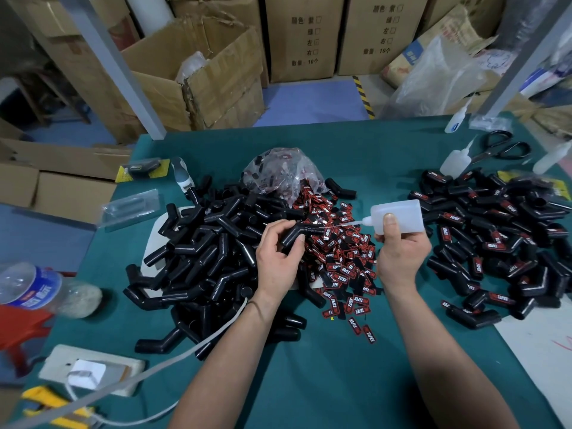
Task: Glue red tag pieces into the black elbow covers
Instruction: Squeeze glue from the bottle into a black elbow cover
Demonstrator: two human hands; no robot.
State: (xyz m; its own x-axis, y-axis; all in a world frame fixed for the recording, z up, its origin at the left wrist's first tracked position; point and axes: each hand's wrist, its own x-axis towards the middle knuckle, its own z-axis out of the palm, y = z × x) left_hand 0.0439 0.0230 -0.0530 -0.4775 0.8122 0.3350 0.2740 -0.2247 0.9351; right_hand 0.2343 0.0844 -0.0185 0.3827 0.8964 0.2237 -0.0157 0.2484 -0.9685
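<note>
A black elbow cover is held at the centre of the frame, with a glue bottle aimed at it.

The cover is a smooth, matte bent tube. Its long axis runs roughly left to right, one leg dropping to the lower left and the other pointing right towards the bottle's thin nozzle. The left hand curls its fingers around the lower leg. The right hand grips the translucent, squarish plastic bottle, thumb on its face and nozzle pointing left. Beneath both lies a heap of small flat red tags with black edges and white lettering, spilling from a clear crinkled bag. A pile of plain black covers sits at centre left, and a pile of covers with tags sits at right, all on the green bench.
</note>
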